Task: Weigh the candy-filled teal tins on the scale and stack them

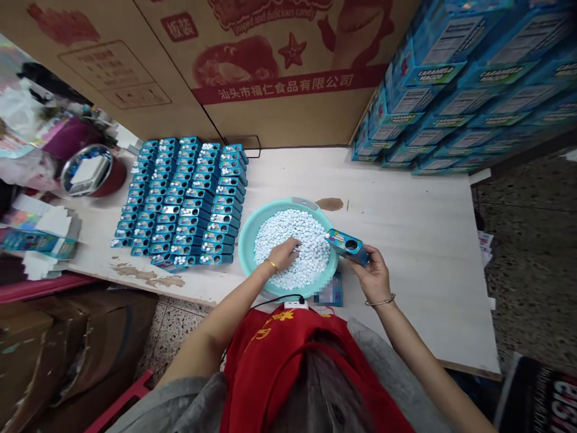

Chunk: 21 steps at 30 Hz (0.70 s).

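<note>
A turquoise basin [246, 240] holds a heap of small white candies [295, 225]. My left hand [283, 254] reaches into the heap, its fingers drawn together among the candies; the fingertips are partly hidden. My right hand [374, 273] grips a blue candy box [349, 245] by its right end, tilted beside the basin's right rim. A dark round hole shows in the box's upper face, and its left end is over the rim. Under the basin's lower right edge lies a flat blue piece [331, 291], partly blurred.
Rows of blue boxes [184, 204] stand left of the basin. More boxes are stacked [446, 108] at the back right. A large carton [279, 120] forms the back edge. At the left are a round metal-lined container [88, 171] and cardboard pieces [45, 225].
</note>
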Motion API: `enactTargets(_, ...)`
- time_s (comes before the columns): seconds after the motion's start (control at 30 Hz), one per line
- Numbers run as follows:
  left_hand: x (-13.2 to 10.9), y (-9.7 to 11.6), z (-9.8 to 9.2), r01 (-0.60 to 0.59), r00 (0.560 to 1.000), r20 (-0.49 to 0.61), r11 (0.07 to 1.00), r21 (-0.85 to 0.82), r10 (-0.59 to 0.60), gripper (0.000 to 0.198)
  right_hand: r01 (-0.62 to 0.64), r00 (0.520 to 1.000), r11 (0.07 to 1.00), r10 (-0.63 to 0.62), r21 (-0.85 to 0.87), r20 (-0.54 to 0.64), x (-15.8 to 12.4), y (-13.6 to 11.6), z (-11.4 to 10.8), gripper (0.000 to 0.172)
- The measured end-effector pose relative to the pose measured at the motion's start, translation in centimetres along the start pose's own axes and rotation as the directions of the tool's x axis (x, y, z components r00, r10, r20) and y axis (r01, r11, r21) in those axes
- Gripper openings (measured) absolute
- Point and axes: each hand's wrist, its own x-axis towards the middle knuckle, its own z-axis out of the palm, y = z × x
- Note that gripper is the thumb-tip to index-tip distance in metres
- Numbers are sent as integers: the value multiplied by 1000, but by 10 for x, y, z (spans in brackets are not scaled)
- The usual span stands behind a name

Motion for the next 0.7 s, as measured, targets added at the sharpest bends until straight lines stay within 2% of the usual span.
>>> enactTargets(0.07,-6,-3,-6,-18,1000,-5,999,-42,18,27,-6,1000,1000,6,10,-7,-1,2,0,41)
enactTargets(0.13,-16,-6,-21,-46,999,-13,997,-66,45,26,-7,1000,1000,7,21,-7,-3,2,1,42)
enactTargets(0.3,-49,5,-79,-143,989,-48,988,-64,140,25,6,999,999,-7,34,31,-6,-4,5,36)
enactTargets(0.4,-63,25,-115,-222,974,-51,975,-5,222,24,21,996,999,-24,38,83,-7,-5,12,34)
enactTargets(0.5,-72,52,-142,-269,963,11,957,112,269,23,44,989,998,-50,43,140,-8,-4,22,33)
enactTargets(0.6,-73,79,-159,-288,957,118,915,284,264,22,69,979,996,-78,56,186,-10,-3,31,31)
enactTargets(0.7,-73,107,-167,-241,968,184,842,482,171,21,89,971,994,-102,71,216,-13,-3,38,30)
